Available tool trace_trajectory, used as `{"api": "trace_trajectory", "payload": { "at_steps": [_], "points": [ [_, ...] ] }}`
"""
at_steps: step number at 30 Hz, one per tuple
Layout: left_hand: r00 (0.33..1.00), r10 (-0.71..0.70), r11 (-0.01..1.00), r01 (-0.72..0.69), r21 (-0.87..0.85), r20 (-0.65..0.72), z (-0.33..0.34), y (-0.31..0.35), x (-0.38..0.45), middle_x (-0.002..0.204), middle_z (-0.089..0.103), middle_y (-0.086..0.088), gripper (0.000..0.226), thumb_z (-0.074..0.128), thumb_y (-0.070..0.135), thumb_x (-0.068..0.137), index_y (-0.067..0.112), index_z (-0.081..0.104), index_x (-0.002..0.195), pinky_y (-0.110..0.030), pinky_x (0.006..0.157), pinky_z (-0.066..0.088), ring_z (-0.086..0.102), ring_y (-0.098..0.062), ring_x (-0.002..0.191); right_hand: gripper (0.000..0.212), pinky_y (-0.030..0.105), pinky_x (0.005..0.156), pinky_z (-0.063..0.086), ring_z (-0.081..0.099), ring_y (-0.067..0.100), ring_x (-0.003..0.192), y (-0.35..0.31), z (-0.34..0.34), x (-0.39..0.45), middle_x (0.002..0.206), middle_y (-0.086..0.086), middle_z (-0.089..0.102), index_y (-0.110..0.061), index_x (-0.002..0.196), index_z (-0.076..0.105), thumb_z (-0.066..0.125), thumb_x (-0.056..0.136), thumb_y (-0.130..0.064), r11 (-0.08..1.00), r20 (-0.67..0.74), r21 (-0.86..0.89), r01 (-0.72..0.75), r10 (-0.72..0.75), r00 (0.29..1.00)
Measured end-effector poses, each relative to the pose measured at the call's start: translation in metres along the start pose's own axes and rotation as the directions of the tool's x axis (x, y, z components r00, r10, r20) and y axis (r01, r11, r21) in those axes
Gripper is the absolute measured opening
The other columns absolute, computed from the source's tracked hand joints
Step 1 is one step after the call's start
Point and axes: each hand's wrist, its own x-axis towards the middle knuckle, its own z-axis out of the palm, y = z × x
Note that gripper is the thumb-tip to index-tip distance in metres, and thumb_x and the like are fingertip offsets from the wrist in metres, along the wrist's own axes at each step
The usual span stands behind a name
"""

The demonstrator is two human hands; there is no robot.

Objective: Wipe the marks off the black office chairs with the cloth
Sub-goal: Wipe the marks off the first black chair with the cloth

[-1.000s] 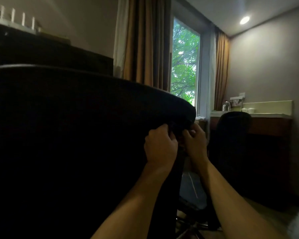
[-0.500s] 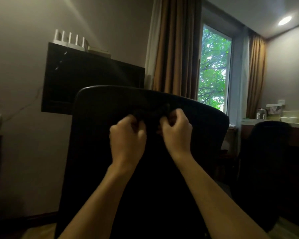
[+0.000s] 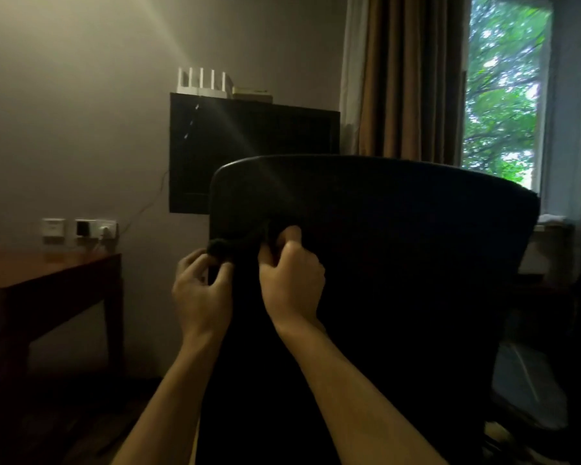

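Note:
A black office chair (image 3: 399,263) fills the middle and right, its backrest facing me. A dark cloth (image 3: 230,245) lies bunched against the backrest's left edge and is hard to tell from the black chair. My left hand (image 3: 200,293) pinches the cloth's left end just outside the chair's left edge. My right hand (image 3: 291,273) grips the cloth's right end against the backrest, fingers curled. Both forearms reach up from the bottom of the view.
A dark wooden table (image 3: 47,280) stands at the left against the wall, below wall sockets (image 3: 81,228). A black wall-mounted screen (image 3: 249,142) with a white router (image 3: 203,82) on top hangs behind the chair. Curtains (image 3: 403,75) and a window (image 3: 503,92) are at the right.
The view swung left and pulled back from the chair. Both hands slid with the cloth from the backrest's right side across to its left edge.

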Motion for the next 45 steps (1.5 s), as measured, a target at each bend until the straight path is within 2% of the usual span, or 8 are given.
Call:
{"api": "trace_trajectory", "payload": {
  "at_steps": [3, 10, 20, 29, 32, 39, 43, 45],
  "points": [
    [1.0, -0.002, 0.999, 0.002, -0.052, 0.011, 0.002, 0.0, -0.002, 0.115, 0.056, 0.0, 0.005, 0.066, 0.011, 0.09, 0.013, 0.065, 0.095, 0.002, 0.069, 0.041, 0.058, -0.012, 0.1, 0.023, 0.037, 0.079, 0.056, 0.068, 0.017, 0.089, 0.004, 0.001, 0.0, 0.096, -0.003, 0.068, -0.026, 0.108, 0.05, 0.055, 0.094, -0.043, 1.0, -0.018, 0.026, -0.007, 0.008, 1.0],
    [1.0, 0.001, 1.0, -0.001, -0.028, 0.005, -0.001, 0.005, -0.007, 0.107, 0.056, 0.001, 0.004, 0.068, 0.012, 0.088, 0.011, 0.067, 0.084, 0.004, 0.069, 0.038, 0.058, -0.012, 0.097, 0.021, 0.037, 0.077, 0.057, 0.066, 0.013, 0.082, 0.014, -0.013, 0.003, 0.088, -0.004, 0.066, -0.021, 0.103, 0.055, 0.061, 0.091, -0.038, 0.984, 0.083, 0.177, 0.008, -0.023, 0.996],
    [0.995, 0.087, 0.994, -0.084, -0.071, 0.047, 0.001, 0.024, -0.027, 0.101, 0.055, 0.0, 0.023, 0.07, 0.005, 0.086, 0.017, 0.06, 0.069, 0.002, 0.065, 0.039, 0.053, 0.021, 0.079, 0.019, 0.039, 0.075, 0.057, 0.065, 0.012, 0.076, 0.025, -0.029, -0.001, 0.082, -0.006, 0.063, -0.024, 0.097, 0.054, 0.062, 0.09, -0.039, 0.991, 0.057, 0.133, -0.005, -0.002, 0.998],
    [0.981, 0.183, 0.982, -0.179, -0.067, 0.059, 0.02, 0.034, -0.062, 0.083, 0.064, 0.012, 0.023, 0.069, 0.016, 0.085, 0.031, 0.059, 0.071, -0.011, 0.06, 0.048, 0.062, 0.002, 0.07, 0.013, 0.022, 0.06, 0.056, 0.066, 0.006, 0.067, 0.055, -0.058, -0.013, 0.079, -0.007, 0.063, -0.02, 0.098, 0.057, 0.064, 0.092, -0.029, 0.975, 0.005, 0.221, -0.025, 0.024, 1.0],
    [0.977, 0.184, 0.979, -0.172, -0.113, 0.105, 0.031, 0.036, -0.074, 0.073, 0.065, 0.009, 0.011, 0.069, 0.017, 0.085, 0.022, 0.065, 0.076, -0.021, 0.055, 0.049, 0.062, -0.003, 0.062, 0.016, 0.027, 0.066, 0.058, 0.067, 0.007, 0.07, 0.066, -0.065, -0.017, 0.081, -0.006, 0.064, -0.019, 0.104, 0.056, 0.063, 0.092, -0.027, 0.959, -0.06, 0.277, -0.059, 0.079, 0.995],
    [0.949, 0.152, 0.946, -0.059, -0.318, 0.276, 0.068, 0.051, -0.104, 0.066, 0.064, 0.003, 0.015, 0.068, 0.011, 0.088, 0.014, 0.065, 0.074, -0.011, 0.049, 0.041, 0.059, -0.002, 0.057, 0.022, 0.014, 0.062, 0.053, 0.065, -0.003, 0.075, 0.111, -0.091, -0.031, 0.089, -0.004, 0.066, -0.023, 0.108, 0.05, 0.064, 0.092, -0.027, 0.907, -0.113, 0.415, -0.074, 0.132, 0.985],
    [0.846, 0.252, 0.906, -0.037, -0.421, 0.47, 0.086, 0.052, -0.11, 0.077, 0.069, 0.003, 0.008, 0.065, 0.012, 0.092, 0.011, 0.07, 0.087, -0.021, 0.06, 0.052, 0.066, -0.009, 0.07, 0.018, 0.044, 0.082, 0.058, 0.069, 0.019, 0.094, 0.143, -0.098, -0.036, 0.101, 0.003, 0.069, -0.027, 0.107, 0.056, 0.064, 0.092, -0.031, 0.868, -0.069, 0.483, -0.117, 0.17, 0.983],
    [0.804, 0.268, 0.907, -0.025, -0.421, 0.53, 0.094, 0.048, -0.116, 0.082, 0.07, 0.001, 0.008, 0.064, 0.015, 0.093, 0.01, 0.07, 0.091, -0.034, 0.066, 0.059, 0.068, -0.014, 0.076, 0.015, 0.049, 0.082, 0.057, 0.069, 0.023, 0.095, 0.155, -0.104, -0.039, 0.102, 0.005, 0.069, -0.027, 0.105, 0.058, 0.064, 0.092, -0.032, 0.86, -0.062, 0.492, -0.133, 0.187, 0.98]
  ]
}}
